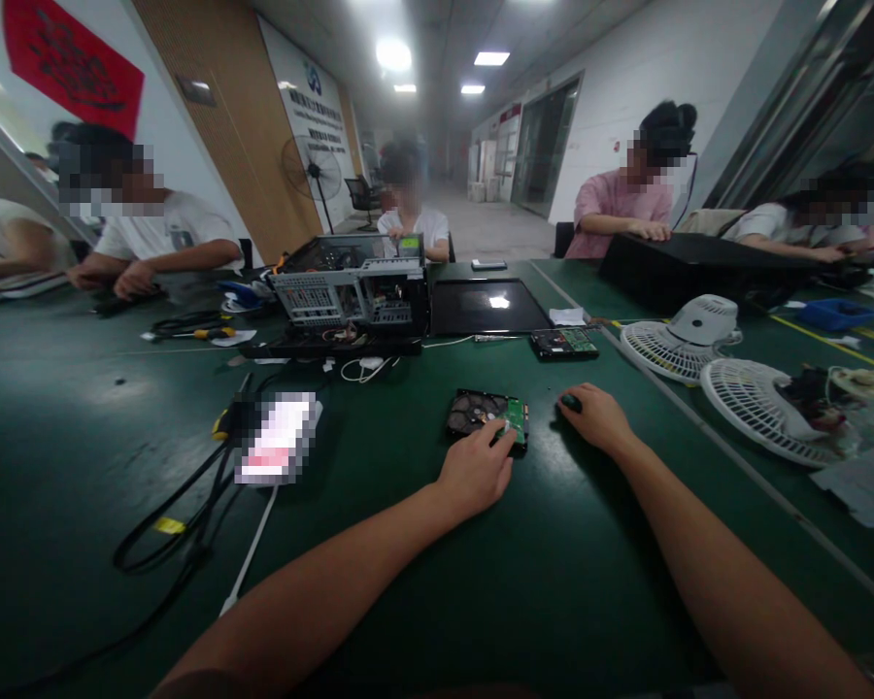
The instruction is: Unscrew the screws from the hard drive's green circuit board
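Observation:
A hard drive lies circuit side up on the green table, straight ahead of me. My left hand rests at its near edge, fingers stretched onto the green board. To the right of the drive, my right hand is closed around a small dark tool, whose tip shows at my fingertips.
An open computer case and a black side panel sit beyond, with a second drive. Two fan grilles lie at right. A phone with black and white cables is at left. Other people sit around the table.

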A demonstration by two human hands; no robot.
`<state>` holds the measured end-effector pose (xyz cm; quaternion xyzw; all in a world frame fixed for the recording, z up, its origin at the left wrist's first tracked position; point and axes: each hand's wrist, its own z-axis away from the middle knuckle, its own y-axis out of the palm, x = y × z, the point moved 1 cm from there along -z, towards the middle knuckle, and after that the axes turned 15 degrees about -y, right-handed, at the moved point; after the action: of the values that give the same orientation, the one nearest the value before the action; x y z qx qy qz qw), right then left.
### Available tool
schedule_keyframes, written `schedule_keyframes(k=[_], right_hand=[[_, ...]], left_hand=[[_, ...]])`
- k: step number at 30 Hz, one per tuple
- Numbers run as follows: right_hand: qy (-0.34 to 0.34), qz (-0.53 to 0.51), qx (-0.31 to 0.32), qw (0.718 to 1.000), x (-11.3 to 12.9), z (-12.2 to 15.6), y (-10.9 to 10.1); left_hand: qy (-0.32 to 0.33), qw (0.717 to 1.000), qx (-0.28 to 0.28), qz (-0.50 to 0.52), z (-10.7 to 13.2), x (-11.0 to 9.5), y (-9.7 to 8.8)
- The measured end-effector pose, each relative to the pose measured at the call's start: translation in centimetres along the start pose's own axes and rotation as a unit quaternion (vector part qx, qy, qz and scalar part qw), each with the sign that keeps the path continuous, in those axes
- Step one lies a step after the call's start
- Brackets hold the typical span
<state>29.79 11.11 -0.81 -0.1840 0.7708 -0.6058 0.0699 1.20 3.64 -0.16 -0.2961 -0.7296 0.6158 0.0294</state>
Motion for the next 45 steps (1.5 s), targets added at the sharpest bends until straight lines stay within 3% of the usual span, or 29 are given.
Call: schedule_keyframes(k=[5,11,15,19,23,25,33,39,45], right_hand=[[0.022,0.026,0.007,0.999,0.3,0.0,-0.2],[0.138,0.056,-0.032,0.988,-0.4,0.2,-1.0],[0.158,0.046,-0.035,0.986,-1.1,0.4,-1.2],[0.138,0.024,-0.042,0.989,-0.6,0.3,-1.2],[0.067,-0.051,-0.044,0.995,1.2,0.0,-1.8],[0.027,-0.107,-0.021,0.994,2.3,-0.1,-2.3],[-0.018,-0.233,0.065,0.970,4.4,0.1,-3.3],[-0.024,-0.265,0.102,0.959,4.4,0.1,-3.4],[-0.048,-0.321,0.186,0.927,4.2,0.8,-4.3]], left_hand=[[0.003,1.000,0.006,0.010,0.0,0.0,-0.6],[-0.003,0.999,0.023,0.027,-0.1,-0.1,-1.1],[0.012,1.000,0.018,0.013,-0.1,-0.2,-1.1],[0.011,1.000,0.010,-0.002,-0.1,-0.2,-0.9],[-0.005,1.000,-0.002,-0.009,-0.2,-0.2,-0.8],[-0.018,1.000,-0.006,-0.007,-0.2,-0.2,-0.7],[-0.147,0.988,-0.041,-0.017,0.9,-1.0,-0.5],[-0.137,0.990,-0.028,-0.024,1.5,-1.7,-0.5],[-0.139,0.989,-0.039,-0.022,1.1,-1.0,-0.6]])
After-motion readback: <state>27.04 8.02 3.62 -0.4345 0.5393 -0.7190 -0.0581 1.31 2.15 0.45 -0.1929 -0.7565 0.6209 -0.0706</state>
